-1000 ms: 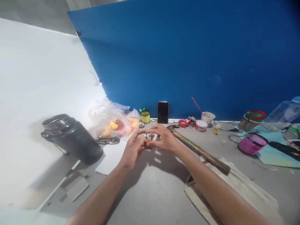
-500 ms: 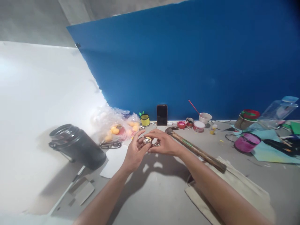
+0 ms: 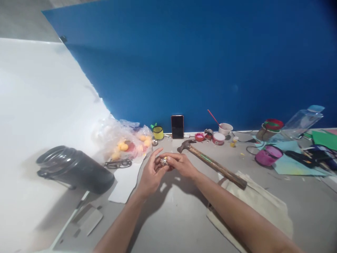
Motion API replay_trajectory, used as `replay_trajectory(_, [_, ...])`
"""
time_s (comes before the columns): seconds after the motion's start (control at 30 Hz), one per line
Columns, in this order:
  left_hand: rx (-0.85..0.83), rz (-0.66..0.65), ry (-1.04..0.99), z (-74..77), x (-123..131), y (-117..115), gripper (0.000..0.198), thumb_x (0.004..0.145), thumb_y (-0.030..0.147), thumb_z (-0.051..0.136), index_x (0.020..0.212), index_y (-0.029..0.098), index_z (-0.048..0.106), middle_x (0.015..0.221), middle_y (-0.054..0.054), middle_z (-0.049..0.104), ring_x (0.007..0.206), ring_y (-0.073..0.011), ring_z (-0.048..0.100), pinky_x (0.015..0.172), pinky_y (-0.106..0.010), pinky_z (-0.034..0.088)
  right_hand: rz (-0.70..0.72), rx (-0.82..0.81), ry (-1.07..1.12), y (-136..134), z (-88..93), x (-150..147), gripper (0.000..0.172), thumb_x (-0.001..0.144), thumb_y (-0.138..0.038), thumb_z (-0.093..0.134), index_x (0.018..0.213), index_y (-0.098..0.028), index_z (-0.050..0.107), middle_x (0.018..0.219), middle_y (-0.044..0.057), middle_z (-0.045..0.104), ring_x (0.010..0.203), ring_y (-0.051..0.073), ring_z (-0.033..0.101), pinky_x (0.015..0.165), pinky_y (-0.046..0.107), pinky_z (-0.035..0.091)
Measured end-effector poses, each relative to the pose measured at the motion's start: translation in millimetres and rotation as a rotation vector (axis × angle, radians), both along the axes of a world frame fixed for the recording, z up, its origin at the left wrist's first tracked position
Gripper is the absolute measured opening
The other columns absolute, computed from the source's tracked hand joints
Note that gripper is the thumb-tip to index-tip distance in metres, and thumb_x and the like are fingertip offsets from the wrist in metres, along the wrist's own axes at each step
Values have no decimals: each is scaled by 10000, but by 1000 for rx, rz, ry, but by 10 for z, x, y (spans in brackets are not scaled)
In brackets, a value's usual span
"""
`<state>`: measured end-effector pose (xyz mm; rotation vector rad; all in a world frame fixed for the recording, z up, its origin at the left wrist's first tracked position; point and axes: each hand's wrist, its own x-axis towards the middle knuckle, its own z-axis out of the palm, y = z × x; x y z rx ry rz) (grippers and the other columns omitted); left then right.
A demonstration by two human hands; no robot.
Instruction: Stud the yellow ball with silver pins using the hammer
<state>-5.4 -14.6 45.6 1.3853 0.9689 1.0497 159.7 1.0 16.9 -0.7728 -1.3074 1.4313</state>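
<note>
Between my two hands is a small, shiny, silvery rounded piece (image 3: pixel 164 161) with a touch of yellow at its top; its exact kind is hard to make out. My left hand (image 3: pixel 152 171) curls around it from the left, thumb below and forefinger raised. My right hand (image 3: pixel 181 164) meets it from the other side, with its thumb pressed on the piece. Other fingers hide much of it. Just beyond my right hand lies a claw hammer (image 3: pixel 210 163) with a worn wooden handle. A similar small silvery piece (image 3: pixel 154 142) sits near the plastic bag (image 3: pixel 105 138).
A dark tumbler (image 3: pixel 79 170) lies tilted at left, near folded glasses (image 3: pixel 118 163) and white paper (image 3: pixel 126 182). A phone (image 3: pixel 177 127) leans on the blue board (image 3: pixel 168 70). Behind the hammer stand a white cup (image 3: pixel 225 129) and small paint pots. Beige cloth (image 3: pixel 255 203) lies at right.
My right hand has closed in on the silvery piece, its thumb now over it. The small shiny bit seen at its fingers is hidden. The view has turned slightly right.
</note>
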Motion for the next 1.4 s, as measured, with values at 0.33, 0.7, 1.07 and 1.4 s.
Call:
replay_trajectory(0.33, [-98,21,52,-63,5,13,715,822,354,788,1453,210,484,1155,-111,737,1045,-249,725,921,-378,596,22,-207,153,-30,-118,7,569,801,-679,761,1110,-204,812,1002,101,774,828,193,687,760,327,525])
replay_trajectory(0.7, [-74,58,194,-256,27,16,649,837,296,762,1440,267,526,1443,-121,596,1288,-304,615,1032,-396,540,-68,-124,30,-28,-243,-61,590,934,-704,569,1072,-180,801,820,41,696,763,171,594,682,282,478])
replay_trajectory(1.07, [-182,2,85,-126,92,27,722,857,425,746,1486,232,448,860,-34,734,730,-213,683,687,-324,545,-39,-309,222,-12,-366,-71,762,930,-803,456,1135,-147,784,746,63,701,571,156,594,606,314,500])
replay_trajectory(1.4, [-91,80,147,-141,224,-32,531,950,452,640,1425,242,528,1072,-69,725,793,-193,664,756,-333,544,-128,-254,115,-64,-270,-106,561,948,-697,532,849,-168,689,585,-7,555,488,141,532,489,271,422])
